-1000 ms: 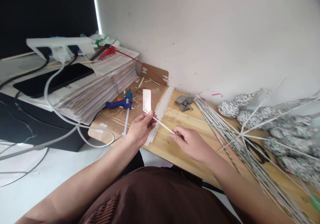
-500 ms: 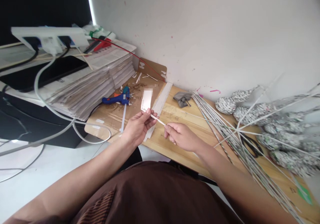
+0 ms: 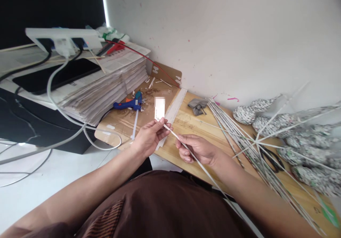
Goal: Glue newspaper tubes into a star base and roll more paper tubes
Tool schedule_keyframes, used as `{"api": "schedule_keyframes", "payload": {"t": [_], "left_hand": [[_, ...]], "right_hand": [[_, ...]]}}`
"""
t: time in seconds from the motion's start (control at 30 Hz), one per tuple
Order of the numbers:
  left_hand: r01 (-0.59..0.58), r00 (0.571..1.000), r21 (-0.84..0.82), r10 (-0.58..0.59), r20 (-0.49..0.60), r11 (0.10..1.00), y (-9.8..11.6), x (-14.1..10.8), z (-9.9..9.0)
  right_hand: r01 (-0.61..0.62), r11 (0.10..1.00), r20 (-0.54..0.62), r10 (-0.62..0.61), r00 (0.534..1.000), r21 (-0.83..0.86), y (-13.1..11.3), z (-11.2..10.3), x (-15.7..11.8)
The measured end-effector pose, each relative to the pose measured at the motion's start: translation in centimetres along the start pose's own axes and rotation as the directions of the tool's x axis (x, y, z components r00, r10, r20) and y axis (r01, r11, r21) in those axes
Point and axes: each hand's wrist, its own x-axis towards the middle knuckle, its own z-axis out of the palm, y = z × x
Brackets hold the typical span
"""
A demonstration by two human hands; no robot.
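A long, thin white rolled paper stick (image 3: 201, 166) runs diagonally between my hands and on toward my lap at the lower right. My left hand (image 3: 149, 135) pinches its upper end between thumb and fingers. Farther down, my right hand (image 3: 198, 148) has the stick between thumb and fingers, the lower fingers curled loosely. Just above my left fingertips a small white card (image 3: 160, 111) lies on the cardboard, partly blurred out. To the right, several white paper sticks join at a centre (image 3: 257, 141) like a star, over a bundle of similar sticks (image 3: 234, 129).
A blue glue gun (image 3: 129, 105) lies on brown cardboard (image 3: 147, 103) left of my hands. Beyond it are a newspaper stack (image 3: 112, 89), a phone (image 3: 60, 75) and a power strip (image 3: 93, 48). Black-handled scissors (image 3: 271, 160), grey cloth (image 3: 197, 106) and woven paper pieces (image 3: 243, 114) lie rightward.
My right hand has turned and loosened its fingers, and the stick's length beyond it now shows. My left hand keeps its pinch. The view has shifted slightly left.
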Motion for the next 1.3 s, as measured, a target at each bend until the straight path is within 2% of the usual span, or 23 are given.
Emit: {"api": "schedule_keyframes", "payload": {"t": [0.2,0.27,0.37,0.43,0.47,0.53,0.57,0.6,0.63,0.67,0.7,0.77,0.8,0.83,0.87,0.9,1.0,1.03,1.07,1.13,1.2,1.23,1.3], "left_hand": [[0.009,1.0,0.041,-0.009,0.005,0.999,0.2,0.0,0.0],[0.012,1.0,0.047,-0.012,0.01,0.999,0.1,0.1,-0.1],[0.019,1.0,0.047,-0.019,0.003,0.999,-0.1,0.2,-0.3],[0.016,1.0,0.039,-0.016,-0.007,0.999,-0.3,0.3,-0.5],[0.009,1.0,0.03,-0.009,-0.016,1.0,-0.4,0.4,-0.6],[-0.007,1.0,0.011,0.008,-0.03,1.0,-0.4,0.4,-0.7],[-0.013,0.999,0.005,0.013,-0.033,1.0,-0.3,0.4,-0.7],[-0.017,0.999,0.002,0.017,-0.03,1.0,-0.2,0.5,-0.7],[-0.018,1.0,0.001,0.018,-0.023,1.0,0.0,0.5,-0.7],[-0.017,1.0,0.0,0.017,-0.014,1.0,0.2,0.4,-0.8],[-0.014,1.0,-0.005,0.014,-0.006,1.0,0.3,0.4,-0.8],[-0.003,1.0,-0.024,0.003,0.005,1.0,0.5,0.3,-0.8],[0.004,1.0,-0.035,-0.003,0.008,0.999,0.5,0.3,-0.8],[0.009,1.0,-0.043,-0.009,0.009,0.999,0.5,0.2,-0.8],[0.011,1.0,-0.048,-0.011,0.006,0.999,0.5,0.2,-0.9],[0.01,1.0,-0.049,-0.01,0.002,0.999,0.4,0.1,-0.9],[-0.004,1.0,-0.043,0.004,0.006,0.999,0.4,-0.1,-0.9],[-0.009,1.0,-0.042,0.01,0.016,0.999,0.4,-0.1,-1.0],[-0.013,0.999,-0.042,0.015,0.03,0.999,0.5,-0.2,-1.0],[-0.009,0.998,-0.046,0.012,0.058,0.999,0.7,-0.4,-1.0],[0.001,0.998,-0.049,0.002,0.064,0.999,0.8,-0.5,-1.1],[0.005,0.998,-0.049,-0.002,0.06,0.999,0.8,-0.5,-1.1],[0.002,0.999,-0.042,0.0,0.039,0.999,0.7,-0.4,-1.3]], "right_hand": [[-0.007,1.0,-0.09,0.004,0.996,-0.024,-0.1,0.7,0.1],[0.0,0.994,-0.16,-0.017,0.987,-0.107,-0.1,1.1,0.0],[-0.012,0.941,-0.261,-0.081,0.962,-0.338,-0.1,1.6,-0.1],[-0.041,0.831,-0.321,-0.169,0.932,-0.555,0.0,2.0,-0.1],[-0.049,0.73,-0.344,-0.261,0.902,-0.681,0.0,2.2,-0.2],[-0.083,0.454,-0.323,-0.481,0.815,-0.887,0.3,2.7,-0.2],[-0.108,0.321,-0.283,-0.571,0.771,-0.941,0.4,3.0,-0.3],[-0.124,0.228,-0.243,-0.63,0.737,-0.966,0.5,3.1,-0.3],[-0.122,0.196,-0.222,-0.649,0.727,-0.973,0.6,3.2,-0.3],[-0.095,0.235,-0.226,-0.629,0.744,-0.967,0.6,3.2,-0.2],[-0.051,0.337,-0.247,-0.569,0.784,-0.94,0.7,3.1,-0.2],[0.019,0.626,-0.267,-0.36,0.894,-0.78,0.6,2.8,-0.1],[0.02,0.744,-0.252,-0.25,0.935,-0.668,0.5,2.6,0.0],[0.006,0.815,-0.236,-0.175,0.956,-0.58,0.5,2.5,0.1],[0.001,0.838,-0.237,-0.156,0.959,-0.546,0.4,2.5,0.2],[0.015,0.823,-0.255,-0.194,0.947,-0.568,0.4,2.5,0.3],[0.086,0.714,-0.294,-0.391,0.872,-0.694,0.5,2.9,0.7],[0.106,0.735,-0.293,-0.392,0.872,-0.669,0.5,3.0,0.8],[0.122,0.796,-0.278,-0.345,0.896,-0.593,0.6,3.0,0.9],[0.102,0.931,-0.187,-0.176,0.967,-0.349,0.5,2.8,1.1],[0.059,0.978,-0.094,-0.079,0.992,-0.199,0.4,2.6,1.1],[0.058,0.975,-0.088,-0.078,0.993,-0.213,0.4,2.5,1.1],[0.084,0.921,-0.153,-0.152,0.977,-0.382,0.4,2.7,1.1]]}}
